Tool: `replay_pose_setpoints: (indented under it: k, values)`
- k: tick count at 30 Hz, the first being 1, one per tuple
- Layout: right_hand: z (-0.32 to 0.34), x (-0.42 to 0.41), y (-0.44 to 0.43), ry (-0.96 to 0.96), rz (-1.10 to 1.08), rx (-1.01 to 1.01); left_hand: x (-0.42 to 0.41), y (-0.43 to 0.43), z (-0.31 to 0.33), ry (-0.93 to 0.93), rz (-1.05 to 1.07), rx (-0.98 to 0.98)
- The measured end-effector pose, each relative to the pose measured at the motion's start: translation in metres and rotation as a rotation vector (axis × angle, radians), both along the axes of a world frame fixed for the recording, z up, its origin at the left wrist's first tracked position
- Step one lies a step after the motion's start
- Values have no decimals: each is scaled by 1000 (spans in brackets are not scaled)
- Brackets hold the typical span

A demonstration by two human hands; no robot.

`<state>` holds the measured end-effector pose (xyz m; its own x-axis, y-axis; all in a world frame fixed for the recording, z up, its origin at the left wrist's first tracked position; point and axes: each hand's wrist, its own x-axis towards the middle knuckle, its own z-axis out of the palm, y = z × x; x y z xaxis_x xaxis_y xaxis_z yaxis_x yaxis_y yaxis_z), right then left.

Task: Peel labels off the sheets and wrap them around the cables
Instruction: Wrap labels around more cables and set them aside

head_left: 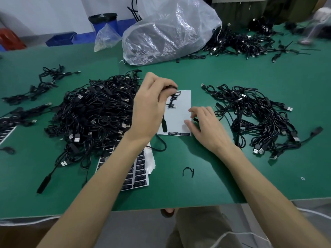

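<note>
Gripping cable, left hand raised

A black cable hung bunched from the left hand over a white sheet in the middle of the tabletop. Only two black labels were left at its near edge. The right hand pinched a small black label at the sheet's right side. Full label sheets lay stacked near the front edge. A big cable pile lay left of the white sheet, and a smaller cable pile lay to its right.
</note>
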<state>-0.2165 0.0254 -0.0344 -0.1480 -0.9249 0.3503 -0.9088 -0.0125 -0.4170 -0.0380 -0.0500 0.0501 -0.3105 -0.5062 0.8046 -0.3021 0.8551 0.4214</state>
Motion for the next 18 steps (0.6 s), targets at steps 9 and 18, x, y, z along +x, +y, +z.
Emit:
replay_pose_setpoints:
  k: [9,18]
  values:
    - [9,5,6,-88,30,-16,-41,19,-6,259,-177,394]
    - [10,5,6,-82,-85,-105,-32,-4,-37,408,-155,888]
